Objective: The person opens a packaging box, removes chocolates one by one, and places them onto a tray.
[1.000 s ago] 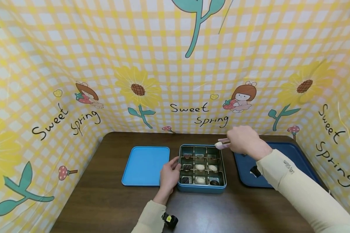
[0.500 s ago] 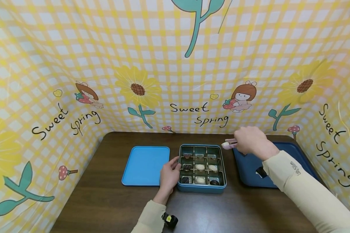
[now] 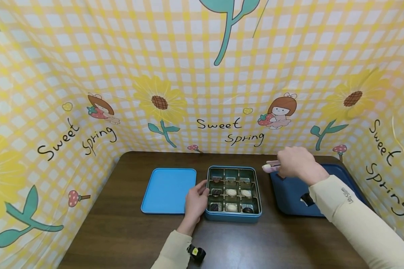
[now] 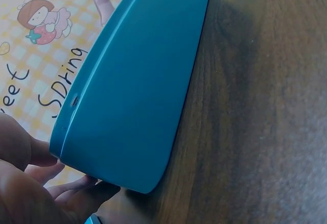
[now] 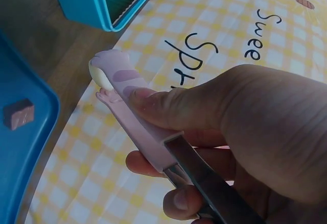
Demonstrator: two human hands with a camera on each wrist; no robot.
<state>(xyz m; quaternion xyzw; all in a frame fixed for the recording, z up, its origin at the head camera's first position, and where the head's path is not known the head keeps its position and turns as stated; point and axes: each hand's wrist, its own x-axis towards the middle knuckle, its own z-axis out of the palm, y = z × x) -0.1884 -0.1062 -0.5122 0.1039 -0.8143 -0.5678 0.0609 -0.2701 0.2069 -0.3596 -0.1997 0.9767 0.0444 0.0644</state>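
My right hand (image 3: 296, 162) grips a pair of pink tongs (image 5: 135, 117) with paw-shaped tips. Between the tips is a small cream-coloured piece (image 5: 100, 77), likely a chocolate, held in the air between the tin and the tray. My left hand (image 3: 196, 201) rests against the left side of an uncovered blue tin (image 3: 233, 216), its fingers touching the outer wall and the thumb at the rim. A divided insert in the tin holds several dark and white chocolates (image 3: 231, 192) in separate compartments. What lies in the back row is hard to make out.
A light blue lid (image 3: 168, 190) lies flat on the brown table (image 3: 121, 231), left of the tin. To the right stands a dark blue tray (image 3: 286, 207), partly under my right arm, with a brown block (image 5: 19, 114) in it. Patterned cloth (image 3: 202, 93) surrounds the table's back and sides.
My right hand has drawn rightward from the tin's back right corner toward the tray, taking the tongs and the cream-coloured piece along. The left hand and tin have stayed in place.
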